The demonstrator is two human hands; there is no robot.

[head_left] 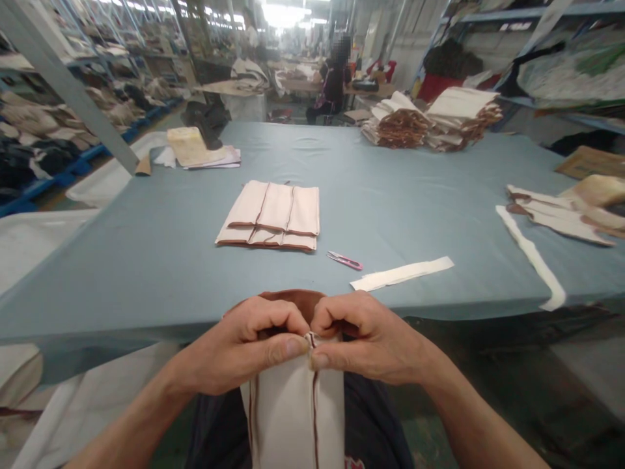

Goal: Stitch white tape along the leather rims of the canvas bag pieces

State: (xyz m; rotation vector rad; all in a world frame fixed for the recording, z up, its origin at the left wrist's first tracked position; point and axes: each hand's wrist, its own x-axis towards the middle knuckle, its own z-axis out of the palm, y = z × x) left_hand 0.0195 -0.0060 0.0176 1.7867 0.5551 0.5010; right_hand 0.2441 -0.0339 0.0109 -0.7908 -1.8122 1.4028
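A cream fabric piece with dark brown seams hangs over my lap at the table's front edge. My left hand pinches its top edge between thumb and forefinger, just left of a seam. Close beside it, my right hand pinches the same edge at the seam, thumb in front. A brown part of the piece curves up behind both hands. Beyond them on the table lie two overlapping cream panels with brown edges, and pink-handled thread snips to their right.
The blue-green table bears a cream strip, a curved white strip, fabric pieces at right, stacked pieces at the back and a yellowish block at back left. A person sits far behind.
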